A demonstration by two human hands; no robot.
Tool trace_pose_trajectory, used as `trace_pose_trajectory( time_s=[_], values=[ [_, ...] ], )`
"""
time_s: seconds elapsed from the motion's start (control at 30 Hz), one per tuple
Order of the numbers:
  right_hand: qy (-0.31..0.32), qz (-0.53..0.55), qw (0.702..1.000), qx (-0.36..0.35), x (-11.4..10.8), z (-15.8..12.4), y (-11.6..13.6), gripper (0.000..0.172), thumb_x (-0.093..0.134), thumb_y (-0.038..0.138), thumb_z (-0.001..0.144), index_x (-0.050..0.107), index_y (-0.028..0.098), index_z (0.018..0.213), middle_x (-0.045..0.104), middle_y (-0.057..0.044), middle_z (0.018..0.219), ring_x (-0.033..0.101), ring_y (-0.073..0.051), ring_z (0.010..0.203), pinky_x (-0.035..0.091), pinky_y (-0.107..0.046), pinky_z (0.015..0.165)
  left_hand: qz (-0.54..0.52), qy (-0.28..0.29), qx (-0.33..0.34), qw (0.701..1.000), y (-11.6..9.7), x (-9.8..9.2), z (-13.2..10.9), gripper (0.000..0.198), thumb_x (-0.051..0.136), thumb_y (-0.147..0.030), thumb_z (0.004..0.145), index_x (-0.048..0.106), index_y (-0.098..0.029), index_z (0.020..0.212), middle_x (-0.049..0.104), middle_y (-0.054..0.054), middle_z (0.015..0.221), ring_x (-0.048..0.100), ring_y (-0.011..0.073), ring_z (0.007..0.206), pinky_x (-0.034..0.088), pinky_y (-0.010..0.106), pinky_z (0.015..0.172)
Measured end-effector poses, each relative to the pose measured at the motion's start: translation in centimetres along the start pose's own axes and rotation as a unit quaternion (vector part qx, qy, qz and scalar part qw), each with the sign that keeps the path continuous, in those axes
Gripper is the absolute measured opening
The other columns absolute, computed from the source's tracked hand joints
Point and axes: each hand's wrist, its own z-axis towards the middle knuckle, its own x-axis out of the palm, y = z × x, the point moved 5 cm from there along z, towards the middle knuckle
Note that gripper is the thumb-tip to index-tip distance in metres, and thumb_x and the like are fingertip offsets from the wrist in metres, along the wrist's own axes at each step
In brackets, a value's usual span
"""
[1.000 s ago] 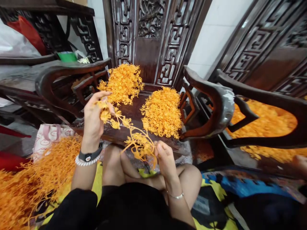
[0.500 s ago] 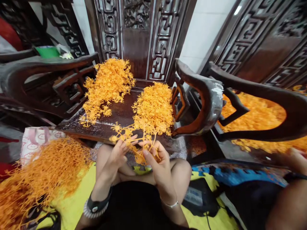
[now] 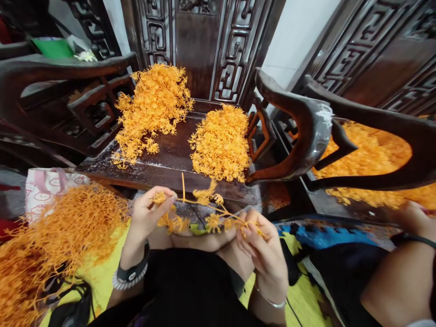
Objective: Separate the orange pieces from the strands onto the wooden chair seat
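Note:
An orange plastic flower stem (image 3: 223, 211) with branching twigs and small frilly heads stretches between my two hands, above my lap. My left hand (image 3: 146, 213) pinches its left end between thumb and fingers. On the other end, my right hand (image 3: 260, 240) has its fingers closed round the twigs. Beyond them, on the dark wooden chair seat (image 3: 170, 156), lie two heaps of orange pieces: a left heap (image 3: 155, 106) and a denser right heap (image 3: 223, 143).
A tangle of bare orange stems (image 3: 68, 231) lies at my left, before a white patterned bag (image 3: 44, 190). The chair's curved armrest (image 3: 306, 131) rises at right. Another orange heap (image 3: 374, 150) covers the neighbouring chair, by another person's hand (image 3: 415, 218). Yellow mat (image 3: 105, 259) lies below.
My hands have moved apart, the left to the left and the right to the right and down. The stem, bunched between them before, is now drawn out. The view has shifted slightly.

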Motion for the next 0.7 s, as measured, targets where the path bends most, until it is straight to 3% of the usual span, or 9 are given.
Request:
trace_pose_trajectory(
  time_s=[0.13,0.23,0.33,0.5,0.6,0.7],
  values=[
    [-0.03,-0.094,0.994,-0.041,-2.2,-0.7,0.4,0.039,0.067,0.032,0.079,0.037,0.019,0.057,0.036,0.004,0.052,0.034,-0.01,0.05,0.026,-0.023,0.046,0.041,0.15,-0.015,0.988,0.4,-0.5,-1.2,0.014,0.078,-0.026,0.067,0.068,-0.017,0.071,0.065,0.002,0.067,0.059,0.0141,0.059,0.046,0.021,0.053],
    [-0.088,-0.181,0.977,-0.066,-3.0,-0.9,0.1,0.047,0.065,0.033,0.082,0.031,0.019,0.051,0.029,0.006,0.049,0.025,-0.008,0.047,0.02,-0.023,0.045,0.039,0.188,-0.069,0.979,2.0,-1.3,-1.9,0.015,0.074,-0.032,0.071,0.07,-0.017,0.073,0.059,0.0,0.053,0.051,0.0111,0.043,0.038,0.02,0.041],
    [-0.134,-0.23,0.961,-0.079,-3.3,-0.7,-0.2,0.05,0.065,0.036,0.082,0.031,0.019,0.049,0.029,0.005,0.048,0.025,-0.008,0.046,0.018,-0.024,0.045,0.023,0.173,-0.126,0.977,3.6,-2.4,-2.4,0.023,0.07,-0.038,0.075,0.071,-0.016,0.081,0.048,-0.004,0.039,0.038,0.0083,0.033,0.027,0.019,0.035],
    [-0.209,-0.225,0.947,-0.094,-4.7,-0.8,0.5,0.048,0.064,0.037,0.084,0.034,0.019,0.05,0.034,0.005,0.049,0.031,-0.009,0.047,0.023,-0.026,0.047,0.017,0.116,-0.153,0.981,4.5,-3.9,-3.2,0.035,0.058,-0.047,0.084,0.07,-0.015,0.087,0.045,-0.005,0.039,0.035,0.0081,0.034,0.022,0.02,0.038],
    [-0.152,-0.256,0.951,-0.085,-5.0,-1.0,0.9,0.04,0.065,0.037,0.083,0.043,0.019,0.054,0.041,0.004,0.05,0.034,-0.009,0.045,0.023,-0.025,0.044,0.014,0.109,-0.144,0.984,4.4,-3.8,-3.3,0.035,0.058,-0.048,0.084,0.068,-0.015,0.084,0.039,-0.007,0.04,0.031,0.0073,0.035,0.02,0.02,0.039],
    [-0.06,-0.312,0.945,-0.073,-4.6,-1.6,1.3,0.019,0.065,0.033,0.083,0.057,0.021,0.07,0.047,0.004,0.054,0.039,-0.009,0.044,0.028,-0.024,0.042,-0.006,0.099,-0.121,0.988,4.3,-3.4,-3.0,0.034,0.059,-0.048,0.083,0.066,-0.015,0.081,0.037,-0.007,0.04,0.031,0.0071,0.037,0.023,0.02,0.041]
  ],
)
